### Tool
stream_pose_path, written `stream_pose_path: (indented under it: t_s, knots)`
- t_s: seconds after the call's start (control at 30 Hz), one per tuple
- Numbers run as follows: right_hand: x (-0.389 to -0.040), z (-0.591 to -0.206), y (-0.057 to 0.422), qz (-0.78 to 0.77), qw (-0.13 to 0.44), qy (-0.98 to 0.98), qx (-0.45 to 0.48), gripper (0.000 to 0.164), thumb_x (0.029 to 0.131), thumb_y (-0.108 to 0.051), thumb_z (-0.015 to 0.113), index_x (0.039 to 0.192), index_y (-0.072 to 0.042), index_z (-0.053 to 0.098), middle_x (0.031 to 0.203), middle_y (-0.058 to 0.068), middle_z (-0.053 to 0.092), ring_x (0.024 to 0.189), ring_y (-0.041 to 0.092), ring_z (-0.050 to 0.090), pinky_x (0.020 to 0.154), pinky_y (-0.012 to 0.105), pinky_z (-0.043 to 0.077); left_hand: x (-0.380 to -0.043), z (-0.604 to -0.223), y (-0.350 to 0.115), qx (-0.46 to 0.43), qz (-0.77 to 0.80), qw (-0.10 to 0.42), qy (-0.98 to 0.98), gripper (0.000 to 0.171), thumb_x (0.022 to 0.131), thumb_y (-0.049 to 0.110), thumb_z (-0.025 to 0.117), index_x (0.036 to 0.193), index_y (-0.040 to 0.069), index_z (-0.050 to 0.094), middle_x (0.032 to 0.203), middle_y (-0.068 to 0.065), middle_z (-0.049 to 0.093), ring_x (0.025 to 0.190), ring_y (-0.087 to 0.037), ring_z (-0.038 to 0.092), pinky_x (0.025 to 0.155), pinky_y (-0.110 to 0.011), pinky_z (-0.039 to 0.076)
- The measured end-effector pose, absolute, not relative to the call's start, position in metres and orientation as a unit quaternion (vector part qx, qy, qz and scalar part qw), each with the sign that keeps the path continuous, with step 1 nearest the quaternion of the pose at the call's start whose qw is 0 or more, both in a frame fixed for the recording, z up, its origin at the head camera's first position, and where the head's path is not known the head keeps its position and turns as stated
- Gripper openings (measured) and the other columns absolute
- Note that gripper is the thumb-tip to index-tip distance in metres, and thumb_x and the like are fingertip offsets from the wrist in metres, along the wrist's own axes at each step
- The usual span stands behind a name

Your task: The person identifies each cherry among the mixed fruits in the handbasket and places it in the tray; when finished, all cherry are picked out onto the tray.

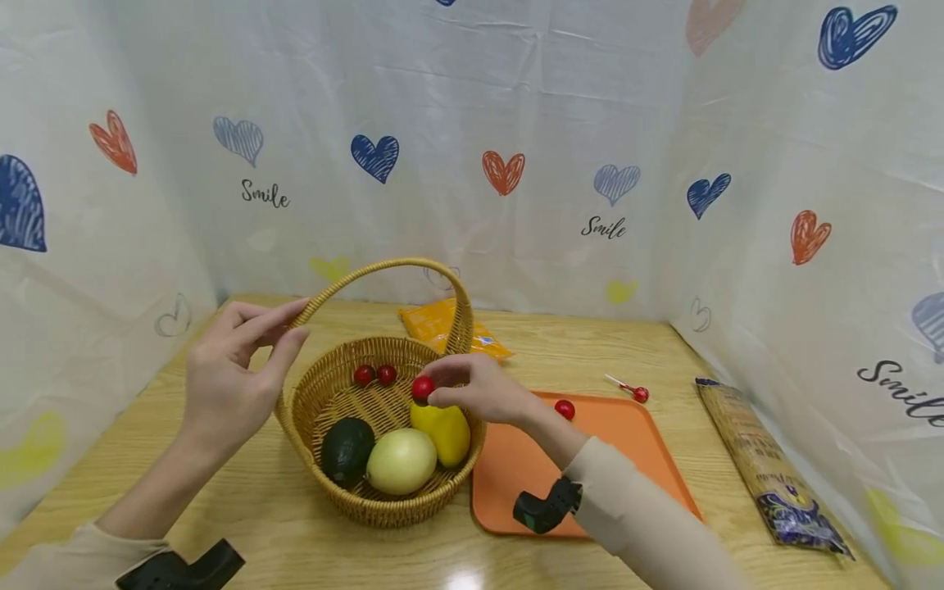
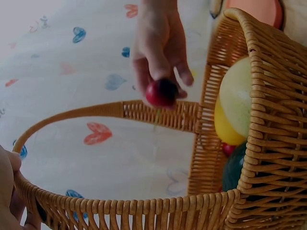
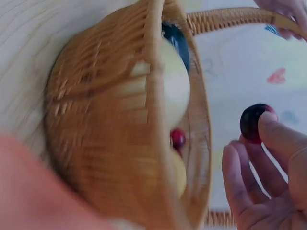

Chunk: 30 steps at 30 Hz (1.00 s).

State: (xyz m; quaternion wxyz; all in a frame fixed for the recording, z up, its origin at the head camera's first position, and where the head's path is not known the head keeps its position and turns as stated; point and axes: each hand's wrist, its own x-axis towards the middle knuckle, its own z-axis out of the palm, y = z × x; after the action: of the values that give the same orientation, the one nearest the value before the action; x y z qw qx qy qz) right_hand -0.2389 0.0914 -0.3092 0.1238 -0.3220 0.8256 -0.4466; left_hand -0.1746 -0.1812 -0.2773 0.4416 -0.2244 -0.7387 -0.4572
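My left hand [image 1: 232, 373] pinches the handle of the wicker basket [image 1: 383, 512] on its left side. Over the basket's right part, my right hand [image 1: 483, 389] holds a small red cherry [image 1: 423, 388] between thumb and fingers. In the right wrist view the cherry [image 3: 254, 123] looks dark on one side. Inside the basket lie a dark green avocado [image 1: 347, 451], a pale green round fruit [image 1: 402, 461] and a yellow fruit [image 1: 446, 434], which the right hand partly overlaps. Two more cherries [image 1: 374, 375] sit toward the basket's back.
An orange tray [image 1: 516, 492] lies right of the basket, partly under my right forearm, with another cherry [image 1: 565, 409] at its back. Beyond it is a red lollipop [image 1: 640, 394]. A long packaged bag [image 1: 770, 463] lies far right. An orange packet [image 1: 428, 319] is behind the basket.
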Motion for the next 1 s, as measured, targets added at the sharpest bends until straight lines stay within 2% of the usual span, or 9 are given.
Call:
stream_pose_path:
  t_s: [0.07,0.2,0.23,0.37,0.47,0.53,0.67,0.8,1.0]
  knots:
    - [-0.237,-0.308,0.109,-0.457,0.121,0.826,-0.308,0.027,0.090,-0.019,0.065,0.117,-0.014,0.065,0.104,0.001,0.066,0.082,0.013,0.061,0.068,0.027,0.053,-0.175,-0.278,-0.181,-0.224,-0.458,0.443,-0.737,0.035,0.072,-0.022,0.068,0.105,-0.008,0.068,0.086,-0.009,0.051,0.079,-0.001,0.054,0.078,-0.009,0.048]
    - [-0.235,-0.309,0.147,-0.472,0.107,0.830,-0.278,0.028,0.090,-0.019,0.065,0.117,-0.012,0.064,0.105,0.005,0.066,0.084,0.019,0.062,0.071,0.031,0.052,-0.176,-0.278,-0.180,-0.227,-0.461,0.444,-0.734,0.035,0.073,-0.022,0.067,0.105,-0.008,0.068,0.086,-0.010,0.051,0.079,-0.001,0.054,0.076,-0.008,0.048]
    - [-0.234,-0.310,0.155,-0.471,0.099,0.834,-0.272,0.028,0.090,-0.019,0.065,0.117,-0.011,0.064,0.107,0.005,0.066,0.096,0.020,0.061,0.080,0.032,0.052,-0.176,-0.278,-0.180,-0.228,-0.461,0.446,-0.733,0.035,0.073,-0.022,0.067,0.105,-0.008,0.069,0.085,-0.010,0.051,0.079,-0.002,0.054,0.075,-0.008,0.048]
    - [-0.232,-0.317,0.190,-0.467,0.091,0.848,-0.235,0.030,0.090,-0.019,0.066,0.118,-0.009,0.063,0.108,0.007,0.066,0.099,0.023,0.062,0.079,0.035,0.053,-0.176,-0.278,-0.180,-0.230,-0.462,0.445,-0.732,0.035,0.073,-0.022,0.067,0.105,-0.008,0.068,0.085,-0.009,0.051,0.079,-0.002,0.053,0.074,-0.008,0.048]
    - [-0.231,-0.324,0.214,-0.464,0.088,0.855,-0.213,0.032,0.090,-0.018,0.065,0.120,-0.005,0.062,0.107,0.011,0.066,0.098,0.031,0.062,0.076,0.040,0.055,-0.175,-0.278,-0.181,-0.230,-0.462,0.445,-0.732,0.035,0.073,-0.023,0.067,0.105,-0.009,0.068,0.086,-0.009,0.051,0.079,-0.001,0.054,0.075,-0.008,0.048]
    - [-0.232,-0.331,0.229,-0.471,0.086,0.854,-0.204,0.034,0.091,-0.015,0.064,0.121,0.000,0.060,0.109,0.016,0.065,0.100,0.034,0.061,0.080,0.043,0.055,-0.175,-0.278,-0.183,-0.228,-0.461,0.446,-0.733,0.035,0.073,-0.023,0.066,0.105,-0.009,0.068,0.086,-0.009,0.050,0.079,0.000,0.053,0.075,-0.007,0.047]
    - [-0.236,-0.343,0.257,-0.489,0.071,0.849,-0.187,0.036,0.091,-0.009,0.063,0.121,0.008,0.056,0.114,0.022,0.061,0.101,0.031,0.062,0.083,0.042,0.055,-0.174,-0.279,-0.185,-0.224,-0.462,0.448,-0.733,0.035,0.072,-0.023,0.066,0.105,-0.011,0.068,0.086,-0.005,0.050,0.080,0.002,0.053,0.076,-0.005,0.046]
    - [-0.236,-0.350,0.285,-0.491,0.060,0.853,-0.168,0.035,0.091,-0.007,0.063,0.120,0.010,0.056,0.118,0.027,0.057,0.098,0.028,0.064,0.082,0.043,0.055,-0.176,-0.279,-0.181,-0.225,-0.460,0.452,-0.730,0.034,0.072,-0.023,0.067,0.103,-0.011,0.068,0.085,-0.005,0.050,0.080,0.003,0.053,0.076,-0.005,0.046]
    - [-0.233,-0.352,0.310,-0.484,0.066,0.859,-0.154,0.038,0.092,-0.007,0.061,0.123,0.014,0.052,0.118,0.029,0.056,0.100,0.034,0.062,0.083,0.046,0.054,-0.176,-0.278,-0.180,-0.224,-0.455,0.458,-0.730,0.032,0.072,-0.022,0.067,0.102,-0.011,0.068,0.084,-0.007,0.051,0.079,0.004,0.053,0.075,-0.004,0.045]
